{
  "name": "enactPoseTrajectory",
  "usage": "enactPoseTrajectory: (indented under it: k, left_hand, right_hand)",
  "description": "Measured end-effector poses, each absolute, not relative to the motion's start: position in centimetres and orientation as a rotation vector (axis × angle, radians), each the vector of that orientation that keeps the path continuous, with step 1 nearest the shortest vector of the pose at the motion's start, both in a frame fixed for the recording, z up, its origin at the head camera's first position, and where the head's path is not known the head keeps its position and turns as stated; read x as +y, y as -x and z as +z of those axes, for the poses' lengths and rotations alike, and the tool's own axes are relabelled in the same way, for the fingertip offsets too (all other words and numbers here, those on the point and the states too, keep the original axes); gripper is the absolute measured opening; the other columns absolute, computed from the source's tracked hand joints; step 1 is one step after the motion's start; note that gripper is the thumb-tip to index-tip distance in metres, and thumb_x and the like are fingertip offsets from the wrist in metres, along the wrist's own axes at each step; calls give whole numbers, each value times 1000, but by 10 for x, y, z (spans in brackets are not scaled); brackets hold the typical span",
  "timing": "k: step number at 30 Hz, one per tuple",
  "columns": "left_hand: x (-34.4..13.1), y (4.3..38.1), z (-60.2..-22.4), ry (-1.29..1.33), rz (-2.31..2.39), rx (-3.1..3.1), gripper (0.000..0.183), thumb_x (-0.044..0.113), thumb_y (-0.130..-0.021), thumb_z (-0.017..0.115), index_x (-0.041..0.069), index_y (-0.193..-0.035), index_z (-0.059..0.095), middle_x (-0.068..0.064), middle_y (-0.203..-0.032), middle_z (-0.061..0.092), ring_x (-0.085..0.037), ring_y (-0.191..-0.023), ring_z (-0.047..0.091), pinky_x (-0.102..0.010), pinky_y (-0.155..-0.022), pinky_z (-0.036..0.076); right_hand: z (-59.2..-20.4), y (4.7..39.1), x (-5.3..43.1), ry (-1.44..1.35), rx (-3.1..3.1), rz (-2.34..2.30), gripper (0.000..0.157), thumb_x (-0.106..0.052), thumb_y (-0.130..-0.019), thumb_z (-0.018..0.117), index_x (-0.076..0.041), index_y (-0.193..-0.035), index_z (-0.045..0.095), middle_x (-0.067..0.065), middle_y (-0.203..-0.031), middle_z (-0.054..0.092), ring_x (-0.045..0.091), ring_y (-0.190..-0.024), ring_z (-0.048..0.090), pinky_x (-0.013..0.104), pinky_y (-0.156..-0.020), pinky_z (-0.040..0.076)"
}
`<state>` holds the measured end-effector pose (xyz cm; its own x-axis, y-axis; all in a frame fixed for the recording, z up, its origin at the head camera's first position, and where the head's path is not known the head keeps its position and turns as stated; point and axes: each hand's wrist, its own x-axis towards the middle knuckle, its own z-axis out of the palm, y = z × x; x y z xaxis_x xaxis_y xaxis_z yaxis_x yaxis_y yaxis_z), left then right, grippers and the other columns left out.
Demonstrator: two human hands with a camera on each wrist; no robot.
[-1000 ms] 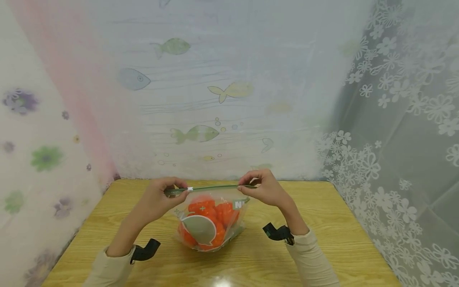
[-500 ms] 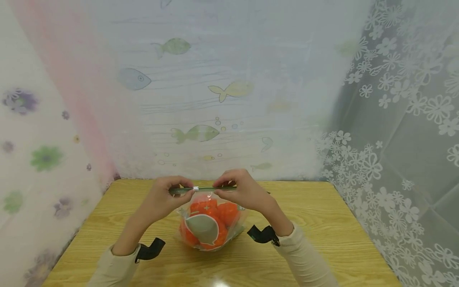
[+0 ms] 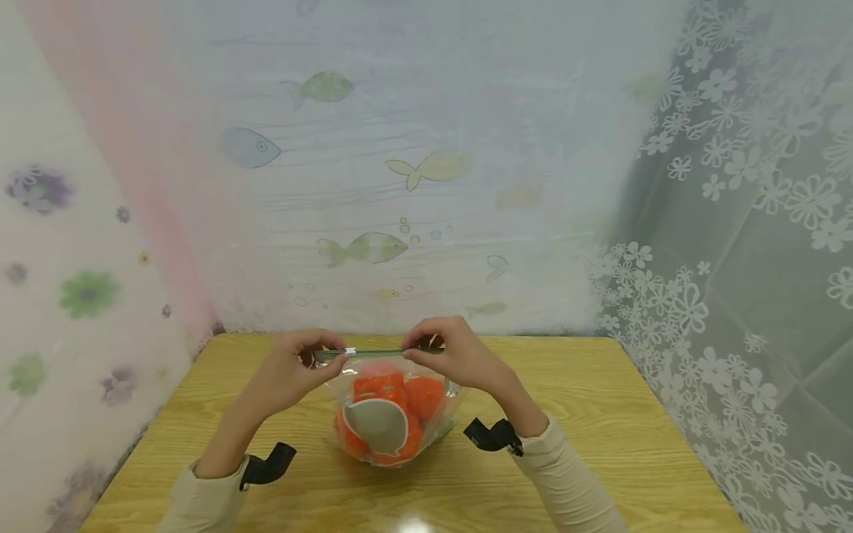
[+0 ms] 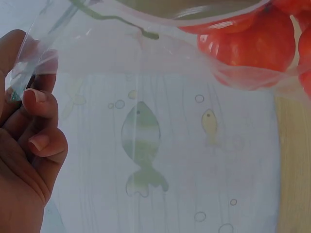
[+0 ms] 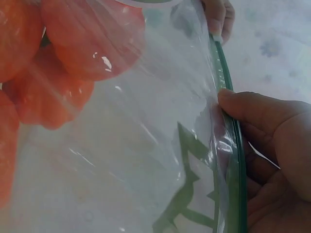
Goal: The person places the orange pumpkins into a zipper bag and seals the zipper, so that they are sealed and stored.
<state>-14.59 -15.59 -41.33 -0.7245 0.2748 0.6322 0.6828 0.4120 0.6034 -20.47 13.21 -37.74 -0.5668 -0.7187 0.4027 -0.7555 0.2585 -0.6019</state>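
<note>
A clear slider zip bag (image 3: 433, 414) with a grey-green oval print stands on the wooden table. Inside it lie several orange-red, lobed fruits (image 3: 425, 396); their exact kind is unclear. At the bag's top left corner my left hand (image 3: 296, 370) pinches the small white slider (image 3: 350, 351) between thumb and index finger. My right hand (image 3: 456, 354) pinches the green zip strip (image 3: 380, 352) further right, thumb on the near side. The right wrist view shows that thumb (image 5: 248, 108) pressing the strip. In the left wrist view, my left hand (image 4: 31, 131) holds the film's edge, other fingers curled.
The wooden table (image 3: 566, 414) reaches back to a hanging curtain with fish prints (image 3: 426, 185). Flowered curtains hang at the left (image 3: 87, 296) and right (image 3: 733, 259). Black camera mounts (image 3: 269, 465) sit on both wrists.
My right hand has slid left along the zip strip from near its right end. My left hand and the slider shifted slightly right, then back left, widening the gap between the hands a little.
</note>
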Motion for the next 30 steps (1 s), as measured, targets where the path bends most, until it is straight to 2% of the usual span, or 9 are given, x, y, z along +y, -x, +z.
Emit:
enactPoseTrajectory:
  k: [6,12,17,20,24,27,30]
  left_hand:
    - [-166,133,-414,720,-1234,-2239,19,-1,-90,75,17,-95,74,7,-73,62,-8,-58,48,-24,-49,41]
    - [-163,121,-416,666,-1232,-2178,21,-4,-87,76,16,-92,75,6,-75,64,-8,-61,50,-24,-50,41]
    - [-160,116,-425,660,-1262,-2053,27,-13,-82,76,11,-95,76,5,-68,59,-7,-56,47,-24,-48,39]
    - [-161,111,-431,664,-1328,-1992,28,-18,-82,73,5,-97,75,2,-69,62,-6,-57,51,-21,-51,43]
    - [-160,102,-438,670,-1489,-1906,24,-22,-84,68,-3,-99,73,-1,-83,71,-7,-70,65,-17,-64,54]
    - [-156,97,-443,619,-1615,-1846,17,-20,-88,64,-10,-100,70,2,-89,74,-7,-76,70,-16,-69,58]
    - [-151,93,-447,575,-1703,-1791,14,-20,-90,62,-15,-102,67,3,-89,75,-7,-76,71,-19,-69,60]
  right_hand:
    - [-374,202,140,-1437,-2478,1211,7,-13,-95,73,-12,-101,76,-1,-94,73,8,-80,63,26,-69,57]
    - [-373,198,146,-1457,-2474,1225,9,-12,-96,73,-9,-103,76,0,-95,73,9,-81,64,26,-69,58]
    - [-376,194,157,-1411,-2417,1232,11,-14,-95,74,-11,-105,77,-3,-97,73,10,-82,63,28,-70,57]
    - [-380,193,170,-1338,-2325,1292,15,-11,-92,77,-14,-107,77,-1,-101,73,13,-85,63,32,-75,58]
    - [-393,194,189,-1229,-2151,1421,24,0,-88,78,-9,-110,76,4,-104,73,20,-90,65,38,-82,58]
    - [-407,196,201,-1188,-2052,1531,28,8,-86,75,-3,-111,74,4,-104,73,18,-93,66,35,-85,58]
    - [-423,196,210,-1172,-2026,1646,22,11,-87,72,4,-108,71,-2,-103,71,13,-94,67,28,-87,59]
